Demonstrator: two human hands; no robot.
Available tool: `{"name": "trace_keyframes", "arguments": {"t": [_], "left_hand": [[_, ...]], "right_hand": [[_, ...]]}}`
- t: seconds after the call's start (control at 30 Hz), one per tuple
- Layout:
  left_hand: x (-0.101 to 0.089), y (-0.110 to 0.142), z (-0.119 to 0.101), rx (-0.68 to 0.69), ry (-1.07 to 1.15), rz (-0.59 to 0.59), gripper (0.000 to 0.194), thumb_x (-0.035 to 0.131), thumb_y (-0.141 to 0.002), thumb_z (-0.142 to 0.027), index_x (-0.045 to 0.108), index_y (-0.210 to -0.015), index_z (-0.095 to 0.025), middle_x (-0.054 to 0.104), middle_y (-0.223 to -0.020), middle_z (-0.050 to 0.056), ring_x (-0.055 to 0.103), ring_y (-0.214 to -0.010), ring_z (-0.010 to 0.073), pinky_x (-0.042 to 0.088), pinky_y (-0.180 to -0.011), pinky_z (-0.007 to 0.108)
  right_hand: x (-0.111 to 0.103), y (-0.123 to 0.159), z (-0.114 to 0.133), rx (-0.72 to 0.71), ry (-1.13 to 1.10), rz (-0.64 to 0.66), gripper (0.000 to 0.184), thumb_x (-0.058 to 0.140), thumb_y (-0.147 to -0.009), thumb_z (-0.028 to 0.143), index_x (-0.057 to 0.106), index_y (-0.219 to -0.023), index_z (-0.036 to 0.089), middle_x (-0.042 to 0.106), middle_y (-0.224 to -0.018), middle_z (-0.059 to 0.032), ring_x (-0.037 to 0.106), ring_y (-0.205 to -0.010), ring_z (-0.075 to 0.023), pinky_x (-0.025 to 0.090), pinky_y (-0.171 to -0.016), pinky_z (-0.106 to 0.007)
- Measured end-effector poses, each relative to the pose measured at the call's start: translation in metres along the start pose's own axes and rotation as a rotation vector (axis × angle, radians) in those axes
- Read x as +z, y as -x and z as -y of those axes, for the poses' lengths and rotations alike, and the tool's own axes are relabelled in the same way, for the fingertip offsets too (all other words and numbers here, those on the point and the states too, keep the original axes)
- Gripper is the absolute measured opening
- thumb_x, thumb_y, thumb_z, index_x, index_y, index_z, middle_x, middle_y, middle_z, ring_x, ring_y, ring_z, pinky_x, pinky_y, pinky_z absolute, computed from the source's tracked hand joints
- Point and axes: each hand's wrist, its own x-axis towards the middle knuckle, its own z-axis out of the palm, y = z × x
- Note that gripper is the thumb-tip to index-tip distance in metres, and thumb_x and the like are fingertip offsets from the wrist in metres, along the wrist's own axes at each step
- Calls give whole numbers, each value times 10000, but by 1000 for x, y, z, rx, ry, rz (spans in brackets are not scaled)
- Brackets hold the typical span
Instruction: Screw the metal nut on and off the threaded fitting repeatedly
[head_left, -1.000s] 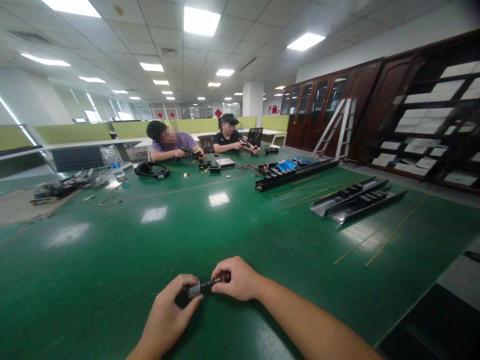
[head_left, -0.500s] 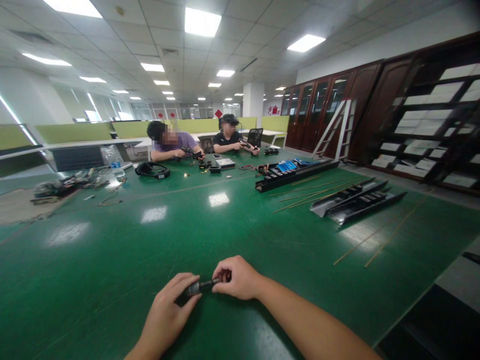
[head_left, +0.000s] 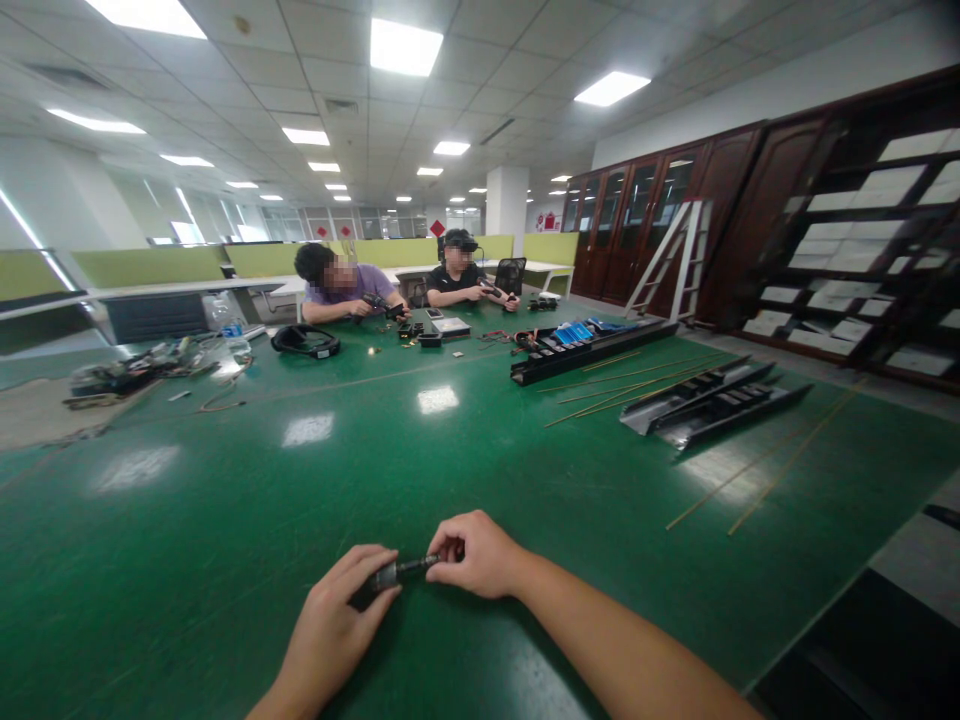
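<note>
A dark, slim cylindrical tool (head_left: 386, 577) with a grey collar and a narrower black shaft lies level just above the green table near its front edge; its exact kind is unclear. My left hand (head_left: 337, 612) is closed round the thick end, thumb and fingers on either side of it. The thumb and fingertips of my right hand (head_left: 474, 556) pinch the thin end, and the tip is hidden behind them. Part of the thick end is covered by my left palm.
Black metal channels (head_left: 712, 400) and thin rods (head_left: 795, 460) lie at the right of the green table (head_left: 300, 500). A longer channel (head_left: 592, 352) holds blue packets. Two people handle tools across the table. At the far left is a jumbled pile of parts (head_left: 127, 370).
My right fingertips are very slightly farther from my left hand, with a little more of the thin shaft showing. The left hand keeps its hold.
</note>
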Motion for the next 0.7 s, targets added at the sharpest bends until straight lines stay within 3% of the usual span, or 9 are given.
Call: {"name": "trace_keyframes", "arguments": {"t": [0.57,0.7], "left_hand": [[-1,0,3,11,-50,-22,247,631,-883,-315,660,-1119,-253,662,-1104,73,653,-1017,228,567,-889,331],[-1,-4,2,33,-173,-9,361,610,-889,-317,604,-1249,-284,664,-1119,65,631,-1051,256,563,-922,400]], "right_hand": [[-2,0,-2,34,-12,-3,220,784,-710,289,719,-864,146,652,-680,-7,565,-585,-113,449,-562,-211],[-5,1,-2,35,-6,-20,222,780,-714,295,721,-868,147,660,-684,-11,573,-591,-117,444,-558,-213]]}}
